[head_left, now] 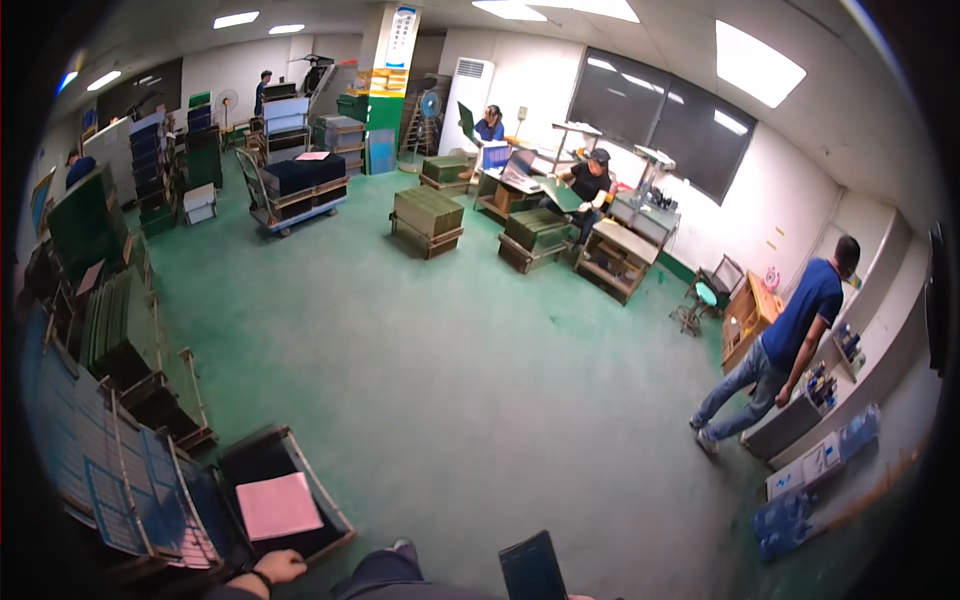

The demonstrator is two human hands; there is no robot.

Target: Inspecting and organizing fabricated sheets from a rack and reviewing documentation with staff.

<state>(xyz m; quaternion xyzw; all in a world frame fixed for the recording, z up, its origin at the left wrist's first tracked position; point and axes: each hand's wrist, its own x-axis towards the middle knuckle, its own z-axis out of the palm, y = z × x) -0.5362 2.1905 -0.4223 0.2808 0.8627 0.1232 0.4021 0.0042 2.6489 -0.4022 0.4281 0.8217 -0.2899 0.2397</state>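
At the lower left my left hand (pixel 281 566), with a dark band at the wrist, is beside the near edge of a dark rack bin (pixel 325 490). Its fingers look curled, and I see nothing in them. A pink sheet (pixel 280 506) lies in the bin, just beyond the hand. At the bottom edge, a sliver of my right hand (pixel 580 597) shows at the lower corner of a dark, flat, tablet-like device (pixel 535 567), which it holds tilted. Most of that hand is out of the picture.
Blue wire racks (pixel 115 480) and stacked green panels (pixel 125 330) line the left. A loaded trolley (pixel 300 195) and a panel stack (pixel 427 215) stand farther off. One person (pixel 780 340) is on the right by shelves; another (pixel 585 185) sits holding a green panel. Green floor (pixel 450 370) lies between.
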